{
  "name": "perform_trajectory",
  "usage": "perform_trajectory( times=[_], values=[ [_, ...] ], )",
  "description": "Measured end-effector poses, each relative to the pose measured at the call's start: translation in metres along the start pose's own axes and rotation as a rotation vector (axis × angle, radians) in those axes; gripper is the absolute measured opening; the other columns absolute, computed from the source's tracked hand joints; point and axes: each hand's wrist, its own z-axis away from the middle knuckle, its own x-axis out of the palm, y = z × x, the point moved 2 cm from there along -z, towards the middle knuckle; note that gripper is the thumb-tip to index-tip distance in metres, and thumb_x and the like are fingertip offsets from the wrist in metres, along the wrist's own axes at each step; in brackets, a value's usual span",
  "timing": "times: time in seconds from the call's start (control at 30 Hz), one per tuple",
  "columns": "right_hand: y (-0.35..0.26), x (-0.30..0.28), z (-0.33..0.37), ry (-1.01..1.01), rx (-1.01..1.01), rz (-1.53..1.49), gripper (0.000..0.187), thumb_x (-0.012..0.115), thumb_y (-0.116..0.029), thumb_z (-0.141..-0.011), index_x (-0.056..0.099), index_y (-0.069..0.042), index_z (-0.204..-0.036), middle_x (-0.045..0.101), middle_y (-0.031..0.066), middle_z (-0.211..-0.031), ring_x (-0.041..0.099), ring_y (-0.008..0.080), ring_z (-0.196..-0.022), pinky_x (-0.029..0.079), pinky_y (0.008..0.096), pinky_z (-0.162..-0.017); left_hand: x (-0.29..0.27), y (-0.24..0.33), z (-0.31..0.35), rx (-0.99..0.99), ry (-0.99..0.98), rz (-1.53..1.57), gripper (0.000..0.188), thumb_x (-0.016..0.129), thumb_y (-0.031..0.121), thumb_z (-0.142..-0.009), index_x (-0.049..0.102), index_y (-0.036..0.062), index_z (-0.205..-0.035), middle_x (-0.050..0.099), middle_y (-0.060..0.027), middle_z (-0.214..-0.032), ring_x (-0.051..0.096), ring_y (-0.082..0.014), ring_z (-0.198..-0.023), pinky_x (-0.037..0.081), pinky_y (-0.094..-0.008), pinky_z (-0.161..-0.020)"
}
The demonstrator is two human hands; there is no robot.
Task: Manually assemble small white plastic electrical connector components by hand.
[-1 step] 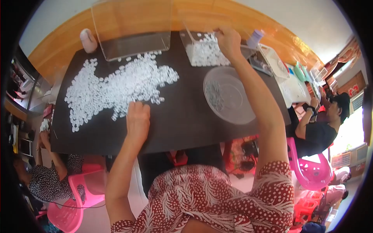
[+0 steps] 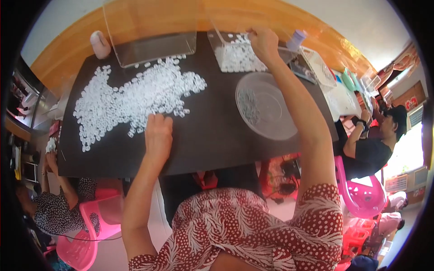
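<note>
A broad heap of small white plastic pieces (image 2: 144,92) lies spread over the left half of the dark table. At its near edge is my left hand (image 2: 158,135), fingers curled and closed; what they hold, if anything, is hidden. My right hand (image 2: 266,45) reaches over the right side of a clear plastic box (image 2: 218,38), its fingers pinched together. What sits in that pinch is too small to make out. More white pieces (image 2: 242,58) cover the bottom of the box. Nearer me, a round translucent tray (image 2: 275,115) holds many small grey parts (image 2: 248,106) on its left side.
Behind the heap stands a large clear bin (image 2: 156,47), a pale pink object (image 2: 100,44) on its left. A purple container (image 2: 296,39) and a white basket (image 2: 318,67) line the right back. People sit on both sides, near pink chairs (image 2: 361,198).
The whole view has shifted slightly, so the table sits a little higher in it. Both hands keep the same places and closed shapes.
</note>
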Motion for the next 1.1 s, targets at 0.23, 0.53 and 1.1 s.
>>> perform_trajectory(
  times=[0.23,0.53,1.1],
  values=[
    [-0.045,-0.020,0.045,0.034,-0.240,-0.038,0.015,0.061,-0.011,-0.077,0.066,-0.001,-0.087,0.063,0.0161,-0.082,0.060,0.0315,-0.081,0.046,0.0387,-0.073,-0.001,0.001,-0.003,-0.026,-0.010,0.015,0.016,0.054,-0.008,-0.063,0.050,0.0027,-0.075,0.047,-0.0141,-0.078,0.047,-0.0325,-0.078,0.042,-0.0420,-0.066],
    [-0.121,-0.007,0.159,-0.311,-0.148,-0.544,0.008,0.064,-0.004,-0.070,0.065,-0.005,-0.078,0.062,0.0112,-0.074,0.058,0.0295,-0.075,0.047,0.0379,-0.066,-0.021,0.020,0.021,-0.228,0.088,0.273,0.013,0.065,0.001,-0.069,0.054,0.0041,-0.076,0.053,-0.0096,-0.074,0.053,-0.0285,-0.071,0.044,-0.0389,-0.061],
    [-0.156,0.063,0.170,-0.381,-0.202,-0.388,0.007,0.067,-0.006,-0.069,0.066,-0.009,-0.075,0.054,0.0097,-0.068,0.054,0.0287,-0.071,0.043,0.0392,-0.062,-0.016,0.027,0.064,-0.777,0.161,1.283,0.015,0.066,0.012,-0.085,0.059,-0.0002,-0.090,0.055,0.0037,-0.079,0.047,-0.0026,-0.070,0.039,-0.0159,-0.064]
  ],
)
